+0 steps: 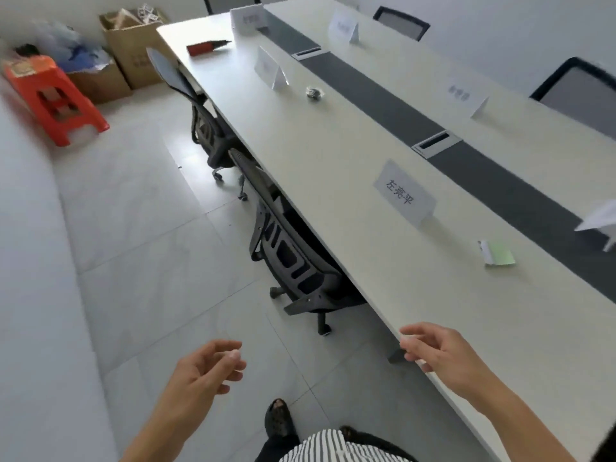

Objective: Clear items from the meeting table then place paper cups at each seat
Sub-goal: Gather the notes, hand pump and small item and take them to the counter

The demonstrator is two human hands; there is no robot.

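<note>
Left hand (206,365): fingers loosely curled, holding nothing. It hangs over the floor tiles, apart from the table.

Right hand (436,348): fingers loosely curled, thumb and forefinger close together, holding nothing. It is over the near edge of the table (333,168); whether it touches the top cannot be told.

Striped garment (333,448) and dark shoe (278,415): below and between the two hands.

Items lying on the table, nearest first:
- Green packet (498,256), small, with a white end. It lies flat beyond the right hand, on the near side of the dark strip (366,88) that runs down the middle of the table.
- Nearest name card (405,193), standing, with printed characters, past the green packet.
- Folded white paper (600,221), at the right edge of view, partly cut off.
- Crumpled dark object (314,93), small and too blurred to identify, just beside the second name card (270,69).
- Red tool (206,47) with a dark tip, lying on its side near the far left corner.
- Three further name cards, print unreadable: (246,16), (343,26), (466,96).

Fittings: two metal cable hatches (436,143), (308,52), set in the dark strip.

Seating: two black chairs (293,261), (200,105), pushed under the near side.

Against the far wall: orange stool (55,98), tilted, and cardboard boxes (133,45) holding scrap.
</note>
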